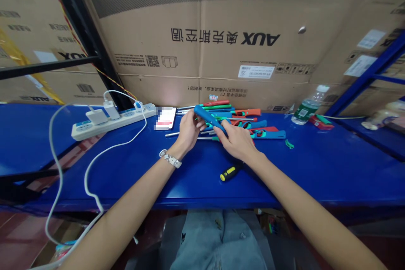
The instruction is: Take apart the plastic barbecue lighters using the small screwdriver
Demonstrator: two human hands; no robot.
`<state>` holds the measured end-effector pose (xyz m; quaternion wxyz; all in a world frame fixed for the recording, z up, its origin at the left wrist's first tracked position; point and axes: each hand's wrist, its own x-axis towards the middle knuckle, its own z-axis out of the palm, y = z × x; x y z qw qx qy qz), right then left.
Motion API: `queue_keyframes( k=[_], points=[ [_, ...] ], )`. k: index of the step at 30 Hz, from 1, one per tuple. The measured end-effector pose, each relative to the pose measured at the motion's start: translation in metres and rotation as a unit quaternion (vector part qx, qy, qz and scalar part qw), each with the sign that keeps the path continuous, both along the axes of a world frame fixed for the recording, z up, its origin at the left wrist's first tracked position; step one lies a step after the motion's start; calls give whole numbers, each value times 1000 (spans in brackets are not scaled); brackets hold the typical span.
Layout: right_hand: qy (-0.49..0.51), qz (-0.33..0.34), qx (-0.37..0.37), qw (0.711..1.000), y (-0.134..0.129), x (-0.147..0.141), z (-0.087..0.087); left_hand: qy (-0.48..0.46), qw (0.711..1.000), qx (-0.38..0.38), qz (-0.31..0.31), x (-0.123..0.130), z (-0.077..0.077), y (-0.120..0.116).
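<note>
A blue stick lighter [207, 117] is held between both my hands above the shelf, its rounded handle end pointing up and left. My left hand [189, 130], with a bracelet at the wrist, has its fingers closed round that end. The thumb and fingers of my right hand [238, 138] grip the lighter lower down and hide its other end. Behind and under my hands lies a pile of stick lighters [268, 135] with blue, red and green handles and metal tubes. A black and yellow screwdriver [229, 173] rests just below my right hand, its tip hidden.
On the blue shelf [133, 177], a white power strip [114, 122] with chargers and loose cables lies left, beside a phone [166, 118]. To the right are a water bottle [310, 105], a red box [321, 122] and a small green piece [289, 144]. A cardboard carton [152, 21] stands behind.
</note>
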<state>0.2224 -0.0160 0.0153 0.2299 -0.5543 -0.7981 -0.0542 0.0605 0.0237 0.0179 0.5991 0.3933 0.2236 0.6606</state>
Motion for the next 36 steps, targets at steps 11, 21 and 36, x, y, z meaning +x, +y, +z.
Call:
queue_keyframes(
  k=[11,21,36],
  points=[
    [28,17,-14,999,1,2,-1,100,976,125,150,4,-18,-6],
    [-1,-2,3,1000,3,2,-2,-36,997,-66,-2,3,9,-9],
    [48,142,18,988,28,11,13,-15,966,-150,-210,-10,9,-7]
  ],
)
